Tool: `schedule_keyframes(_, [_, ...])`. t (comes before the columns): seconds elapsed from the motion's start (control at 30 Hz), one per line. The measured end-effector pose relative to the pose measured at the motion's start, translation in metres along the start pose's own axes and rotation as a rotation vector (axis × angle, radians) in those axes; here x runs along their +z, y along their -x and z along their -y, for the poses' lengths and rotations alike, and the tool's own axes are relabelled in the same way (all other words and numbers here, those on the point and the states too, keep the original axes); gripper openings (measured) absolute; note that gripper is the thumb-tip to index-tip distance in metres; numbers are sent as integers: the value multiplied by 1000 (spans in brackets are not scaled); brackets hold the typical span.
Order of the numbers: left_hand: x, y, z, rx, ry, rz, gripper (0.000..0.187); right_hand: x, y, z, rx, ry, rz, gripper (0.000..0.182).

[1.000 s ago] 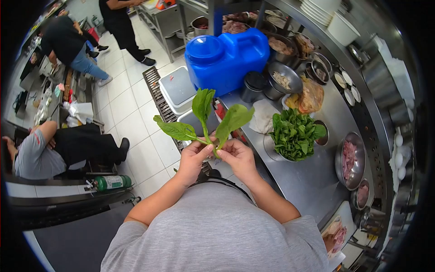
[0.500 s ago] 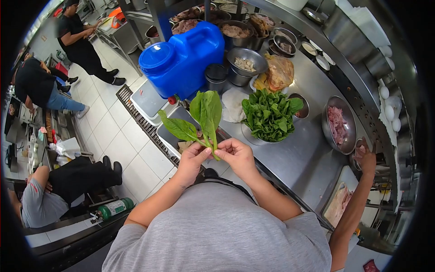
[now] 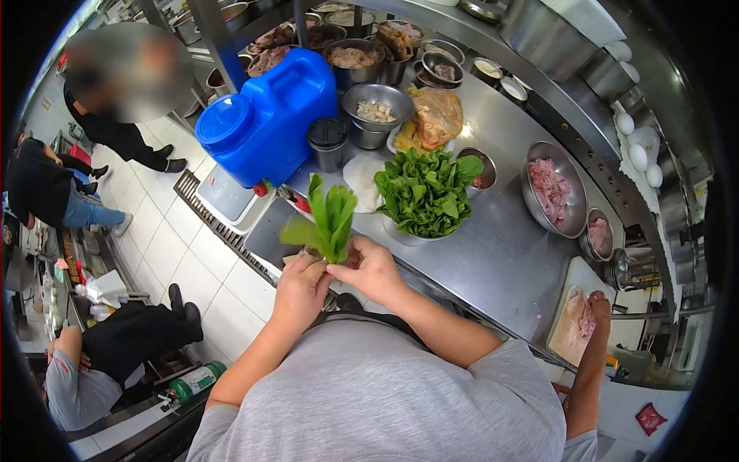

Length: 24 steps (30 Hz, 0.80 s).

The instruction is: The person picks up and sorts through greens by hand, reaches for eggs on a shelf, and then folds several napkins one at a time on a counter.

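Green leaves on stems [image 3: 332,219] stand upright between my two hands, a little blurred. My left hand [image 3: 302,286] is closed around the stem ends from the left. From the right, my right hand [image 3: 368,269] pinches the same stems, its fingertips close to those of my left hand. Just beyond my right hand, a metal bowl heaped with leafy greens [image 3: 426,192] sits at the counter's edge. A white cloth-like item [image 3: 363,182] lies left of that bowl. The stem ends are mostly hidden by my fingers.
A blue jug [image 3: 269,115] stands on the steel counter [image 3: 493,262]. Bowls of meat [image 3: 550,189] are at the right. A co-worker's hand [image 3: 599,306] touches meat on a cutting board [image 3: 571,281]. Other people are at the left, beyond the tiled floor [image 3: 223,308].
The view has shifted, so the counter items appear further left. The leaves have drawn closer together and turned. The co-worker's hand has gone from a meat bowl to the cutting board.
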<state>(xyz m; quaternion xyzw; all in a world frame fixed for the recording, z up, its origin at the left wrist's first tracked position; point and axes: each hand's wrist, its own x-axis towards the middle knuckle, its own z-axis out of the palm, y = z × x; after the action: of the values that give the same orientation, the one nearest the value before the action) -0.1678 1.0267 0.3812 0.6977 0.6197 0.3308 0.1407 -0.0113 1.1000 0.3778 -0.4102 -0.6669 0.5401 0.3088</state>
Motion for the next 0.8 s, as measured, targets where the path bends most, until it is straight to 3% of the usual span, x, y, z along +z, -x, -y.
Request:
schedule_keyframes(0.1, [-8,-12,-14,-40,209,-4,27,-18,-8,9,-114,-266,-136,24])
schedule_keyframes(0.13, [-9,-15,-16,-44,211,-39,26,-39,-10,24,-124,-148,-244,21])
schedule_keyframes(0.17, [-9,-16,-14,-41,213,-42,26,-56,-22,16,-262,-160,-396,23])
schedule_keyframes(0.23, [-9,-12,-4,-70,208,-25,25,-98,-24,39,-170,-216,-588,18])
schedule_keyframes(0.3, [-8,-5,3,-107,260,-11,22,-132,-31,35,-319,118,-738,17])
schedule_keyframes(0.37, [-2,7,16,-288,324,85,22,-147,-33,18,-201,241,-806,23])
schedule_keyframes(0.4, [3,15,25,-291,323,82,22,-150,-35,5,-202,240,-801,23])
schedule_keyframes(0.47, [14,34,49,-420,301,139,24,-154,-40,-27,167,425,-674,33])
schedule_keyframes(0.5, [21,46,63,-425,299,129,24,-158,-42,-49,159,424,-665,33])
schedule_keyframes(0.57, [28,69,85,-529,193,294,29,-160,-45,-80,-110,564,-576,40])
schedule_keyframes(0.6, [25,77,84,-579,236,342,31,-158,-45,-62,-19,534,-572,42])
schedule_keyframes(0.63, [21,83,80,-590,235,329,31,-156,-43,-44,-28,531,-558,42])
schedule_keyframes(0.73, [11,94,67,-741,606,472,31,-160,-45,-21,-160,745,-586,34])
schedule_keyframes(0.8, [4,91,58,-775,600,458,31,-162,-49,-26,-144,746,-578,32])
